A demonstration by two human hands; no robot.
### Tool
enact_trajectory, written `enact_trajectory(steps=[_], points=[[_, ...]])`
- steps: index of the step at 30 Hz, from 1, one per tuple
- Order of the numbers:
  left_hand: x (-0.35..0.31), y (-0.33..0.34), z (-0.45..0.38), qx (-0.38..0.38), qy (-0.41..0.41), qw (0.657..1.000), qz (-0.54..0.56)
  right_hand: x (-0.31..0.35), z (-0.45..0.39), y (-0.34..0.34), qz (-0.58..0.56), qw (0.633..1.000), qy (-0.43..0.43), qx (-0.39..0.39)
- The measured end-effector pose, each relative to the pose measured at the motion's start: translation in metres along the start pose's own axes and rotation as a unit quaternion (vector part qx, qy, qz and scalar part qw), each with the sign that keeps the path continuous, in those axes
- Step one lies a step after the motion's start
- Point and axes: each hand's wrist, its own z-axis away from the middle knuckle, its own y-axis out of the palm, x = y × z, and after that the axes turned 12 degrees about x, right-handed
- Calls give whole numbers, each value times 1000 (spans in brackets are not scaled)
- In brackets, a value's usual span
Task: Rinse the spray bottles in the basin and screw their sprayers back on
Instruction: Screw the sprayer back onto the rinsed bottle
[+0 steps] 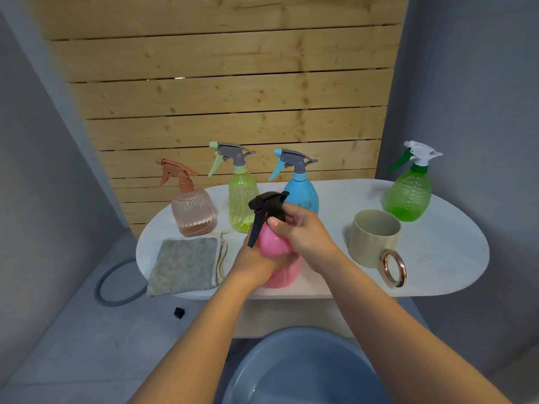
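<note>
The left hand wraps the smooth pink bottle, upright at the front edge of the oval white table. The right hand pinches the collar under its angular black sprayer. Behind stand a ribbed peach bottle, a clear yellow-green one, a glossy blue one and a ridged green one. A fuzzy grey cloth lies left, a beige mug right. The round blue basin sits below.
</note>
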Motion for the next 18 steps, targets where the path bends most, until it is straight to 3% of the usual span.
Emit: enact_trajectory(steps=[4, 9, 14, 18], points=[[2, 5, -4, -24, 24, 999, -42, -1, 0, 9, 47, 996, -24, -78], [6, 6, -8, -47, 37, 998, -8, -2, 0, 20, 108, 983, -17, -145], [4, 15, -12, -111, -7, 993, 40, -1, 5, 9, 102, 991, -13, -83], [6, 14, -12, -90, 6, 994, 64, 2, 9, -6, 99, 994, 5, -51]])
